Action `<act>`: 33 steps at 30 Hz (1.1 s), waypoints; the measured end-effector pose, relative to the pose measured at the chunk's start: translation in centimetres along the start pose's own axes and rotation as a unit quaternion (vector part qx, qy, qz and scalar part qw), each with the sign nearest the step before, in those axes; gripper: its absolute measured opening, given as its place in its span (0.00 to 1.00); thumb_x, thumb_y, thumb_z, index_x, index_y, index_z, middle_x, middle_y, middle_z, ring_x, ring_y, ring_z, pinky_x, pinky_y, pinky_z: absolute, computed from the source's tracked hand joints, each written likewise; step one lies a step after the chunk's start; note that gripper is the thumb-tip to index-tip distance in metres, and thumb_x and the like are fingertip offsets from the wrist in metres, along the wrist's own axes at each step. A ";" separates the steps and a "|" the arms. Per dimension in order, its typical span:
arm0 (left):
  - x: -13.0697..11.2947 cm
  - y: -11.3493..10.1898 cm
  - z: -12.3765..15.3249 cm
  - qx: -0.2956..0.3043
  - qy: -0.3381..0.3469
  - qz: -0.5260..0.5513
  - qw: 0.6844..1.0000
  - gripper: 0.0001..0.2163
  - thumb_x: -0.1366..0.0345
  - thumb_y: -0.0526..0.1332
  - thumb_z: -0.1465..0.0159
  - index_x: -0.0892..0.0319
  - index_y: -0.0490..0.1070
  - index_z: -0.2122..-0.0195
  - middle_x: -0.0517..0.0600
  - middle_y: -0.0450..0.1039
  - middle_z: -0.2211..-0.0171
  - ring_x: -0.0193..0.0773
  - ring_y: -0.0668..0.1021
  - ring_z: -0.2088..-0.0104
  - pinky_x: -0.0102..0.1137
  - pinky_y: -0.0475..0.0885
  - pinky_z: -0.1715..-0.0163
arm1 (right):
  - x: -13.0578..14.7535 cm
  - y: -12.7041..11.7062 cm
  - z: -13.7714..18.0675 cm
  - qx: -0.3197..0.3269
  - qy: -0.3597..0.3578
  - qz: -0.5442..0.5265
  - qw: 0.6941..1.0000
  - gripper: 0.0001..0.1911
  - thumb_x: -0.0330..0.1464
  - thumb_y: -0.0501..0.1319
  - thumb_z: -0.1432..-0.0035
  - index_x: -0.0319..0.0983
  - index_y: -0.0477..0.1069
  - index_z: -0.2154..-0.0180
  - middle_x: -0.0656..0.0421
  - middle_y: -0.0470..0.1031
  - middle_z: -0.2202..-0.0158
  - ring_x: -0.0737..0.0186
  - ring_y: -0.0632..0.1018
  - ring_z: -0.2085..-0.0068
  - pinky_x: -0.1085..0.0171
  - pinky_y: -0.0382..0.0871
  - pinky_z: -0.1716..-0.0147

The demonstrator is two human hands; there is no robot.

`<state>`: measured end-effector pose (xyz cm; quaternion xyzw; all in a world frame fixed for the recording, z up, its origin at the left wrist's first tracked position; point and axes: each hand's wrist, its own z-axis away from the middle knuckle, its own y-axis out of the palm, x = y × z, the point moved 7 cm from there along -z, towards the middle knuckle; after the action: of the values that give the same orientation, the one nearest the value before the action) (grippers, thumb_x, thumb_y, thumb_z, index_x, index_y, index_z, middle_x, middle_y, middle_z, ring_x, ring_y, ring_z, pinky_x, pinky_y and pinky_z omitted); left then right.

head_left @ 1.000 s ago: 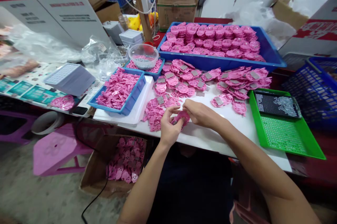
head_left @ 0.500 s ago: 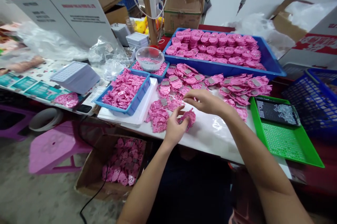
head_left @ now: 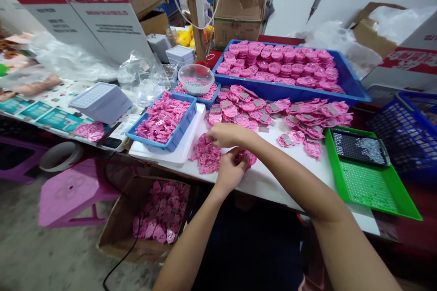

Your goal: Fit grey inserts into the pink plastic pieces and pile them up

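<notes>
My left hand (head_left: 231, 171) is closed on a round pink plastic piece (head_left: 250, 159) just above the near edge of the white board (head_left: 273, 179). My right hand (head_left: 226, 135) crosses over it to the left, fingers curled down in a pinch at the top of a pile of small pink parts (head_left: 205, 156). What the fingertips hold is hidden. Behind the hands lie several round pink pieces with grey inserts (head_left: 246, 109).
A small blue tray (head_left: 180, 129) of pink parts and a clear bowl (head_left: 196, 79) sit to the left. A large blue tray (head_left: 290, 87) of stacked pink pieces stands behind. A green tray (head_left: 370, 184) with a black grid plate (head_left: 358, 145) lies right. Below are a cardboard box (head_left: 118, 236) and pink stool (head_left: 70, 195).
My right hand has left the piece in my left hand and swung left across the board to the small-parts pile. My left hand keeps the round pink piece, nearly still.
</notes>
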<state>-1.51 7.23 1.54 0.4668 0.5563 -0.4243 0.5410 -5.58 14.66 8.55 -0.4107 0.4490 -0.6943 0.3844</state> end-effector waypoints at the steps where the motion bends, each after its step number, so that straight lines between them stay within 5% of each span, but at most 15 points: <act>1: -0.1 0.0 0.0 0.001 0.001 0.001 1.000 0.09 0.62 0.64 0.36 0.59 0.75 0.57 0.51 0.78 0.66 0.36 0.79 0.67 0.29 0.73 0.65 | -0.4 -0.4 0.7 -0.032 -0.009 -0.035 0.999 0.06 0.23 0.61 0.44 0.34 0.77 0.66 0.55 0.77 0.69 0.65 0.70 0.70 0.65 0.58 0.70; 4: -0.2 0.0 0.0 0.005 0.000 0.038 0.999 0.10 0.59 0.64 0.35 0.59 0.73 0.56 0.52 0.78 0.62 0.36 0.80 0.65 0.29 0.74 0.63 | -2.3 -1.8 4.1 -0.143 -0.008 -0.169 0.975 0.03 0.26 0.61 0.40 0.35 0.74 0.66 0.57 0.77 0.68 0.66 0.72 0.68 0.66 0.62 0.67; 7: 0.3 -0.3 0.0 -0.012 -0.008 0.092 0.996 0.14 0.58 0.62 0.33 0.58 0.68 0.50 0.51 0.77 0.63 0.36 0.80 0.66 0.30 0.75 0.63 | -5.3 -1.9 8.6 -0.233 0.052 -0.322 0.916 0.05 0.32 0.62 0.39 0.36 0.73 0.61 0.61 0.74 0.70 0.67 0.72 0.71 0.67 0.65 0.69; 10: 1.1 -0.6 0.0 -0.027 -0.027 0.125 0.991 0.18 0.57 0.61 0.32 0.56 0.65 0.44 0.53 0.78 0.59 0.38 0.81 0.63 0.32 0.76 0.62 | -7.6 -0.4 13.0 -0.292 0.101 -0.460 0.832 0.13 0.37 0.65 0.39 0.37 0.74 0.55 0.60 0.75 0.69 0.65 0.76 0.70 0.63 0.72 0.67; 13: 1.1 -1.0 0.1 -0.038 -0.024 0.127 0.991 0.22 0.59 0.61 0.32 0.54 0.63 0.38 0.56 0.75 0.47 0.43 0.80 0.50 0.36 0.76 0.51 | -8.8 2.3 15.8 -0.317 0.134 -0.528 0.777 0.17 0.42 0.67 0.41 0.36 0.76 0.56 0.57 0.77 0.66 0.61 0.80 0.66 0.57 0.77 0.61; 15: 1.0 -1.1 0.1 -0.038 -0.020 0.116 0.992 0.22 0.59 0.61 0.32 0.53 0.64 0.38 0.56 0.73 0.42 0.44 0.78 0.44 0.38 0.75 0.46 | -9.1 3.8 16.8 -0.331 0.155 -0.494 0.789 0.16 0.42 0.65 0.40 0.36 0.77 0.58 0.55 0.78 0.65 0.60 0.80 0.66 0.56 0.77 0.62; 19: 1.2 -1.2 0.3 -0.041 -0.013 0.111 0.993 0.22 0.59 0.61 0.32 0.54 0.65 0.37 0.57 0.72 0.41 0.46 0.76 0.41 0.41 0.73 0.43 | -7.9 5.0 17.4 -0.371 0.163 -0.237 0.883 0.10 0.36 0.59 0.34 0.38 0.77 0.59 0.52 0.75 0.61 0.57 0.77 0.62 0.55 0.74 0.58; 22: 1.7 -1.2 0.4 -0.045 -0.016 0.116 0.992 0.24 0.59 0.61 0.32 0.54 0.64 0.36 0.57 0.72 0.40 0.47 0.76 0.41 0.41 0.73 0.42 | -6.9 5.6 16.9 -0.327 0.140 -0.149 0.922 0.11 0.34 0.61 0.34 0.39 0.76 0.53 0.51 0.74 0.58 0.55 0.76 0.58 0.55 0.73 0.55; 33: 2.9 -1.5 0.3 -0.072 -0.016 0.113 0.991 0.21 0.58 0.63 0.34 0.55 0.68 0.40 0.57 0.71 0.39 0.47 0.72 0.36 0.41 0.68 0.36 | -7.6 5.1 16.8 -0.306 0.037 -0.145 0.940 0.11 0.32 0.57 0.31 0.40 0.79 0.55 0.50 0.78 0.51 0.53 0.77 0.49 0.50 0.72 0.47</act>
<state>-2.88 6.76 -1.45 0.4794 0.5201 -0.3270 0.6267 13.42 14.79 6.45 -0.5434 0.5894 -0.5858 0.1186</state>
